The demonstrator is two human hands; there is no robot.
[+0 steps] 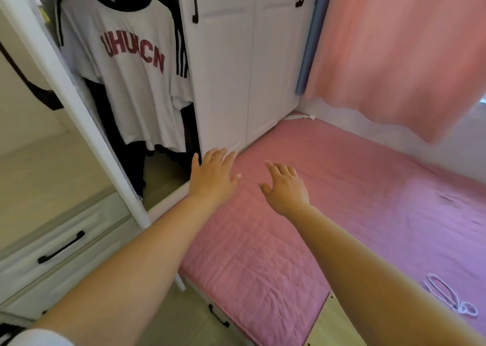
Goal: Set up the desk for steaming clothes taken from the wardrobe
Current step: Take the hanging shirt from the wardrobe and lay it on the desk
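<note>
Nothing is held by either hand. The left hand (214,176) is stretched forward with fingers straight and spread, its fingertips seen against the lower edge of the wardrobe (236,69); whether that edge is touched cannot be told. The right hand (285,187) is held just beside it over the pink quilted mattress (342,201), fingers loosely extended, palm down.

Two bare forearms are seen. One white T-shirt (131,77) with dark red lettering (black trim at the collar) is hung in the open wardrobe compartment to the left of the hands, with dark garments (136,161) hung behind it. Two closed white doors are counted to its right, each with one black handle (194,1). One door stands swung open at far left.

The mattress surface around the hands is flat and bare up to the wardrobe base. One coiled white cord (447,297) is lying near the right forearm. A pink curtain (407,43) is hung along the far side. Two drawers (52,243) are seen at lower left.
</note>
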